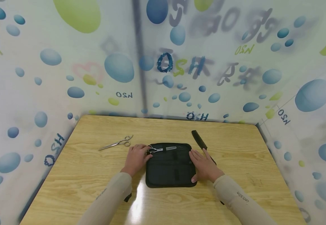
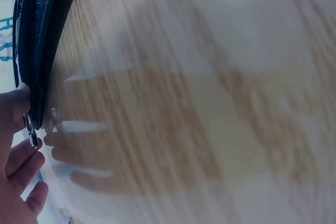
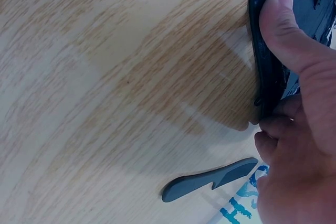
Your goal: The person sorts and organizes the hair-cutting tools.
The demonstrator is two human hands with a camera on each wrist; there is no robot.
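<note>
A black zip case (image 1: 163, 173) lies open on the wooden table, between both hands. Thinning scissors (image 1: 170, 148) lie across its upper part under a dark loop, their finger rings reaching the left edge. My left hand (image 1: 136, 157) pinches those scissors by the rings, thumb against the case edge; the left wrist view shows a metal piece (image 2: 31, 129) between thumb and fingers. My right hand (image 1: 205, 165) grips the case's right edge; in the right wrist view its thumb (image 3: 286, 19) presses on top, with the other fingers partly hidden beside the edge.
Another pair of scissors (image 1: 118, 143) lies on the table left of the case. A black comb (image 1: 199, 139) lies right of it, partly behind my right hand. Patterned walls (image 1: 123, 103) stand along the table's far and side edges.
</note>
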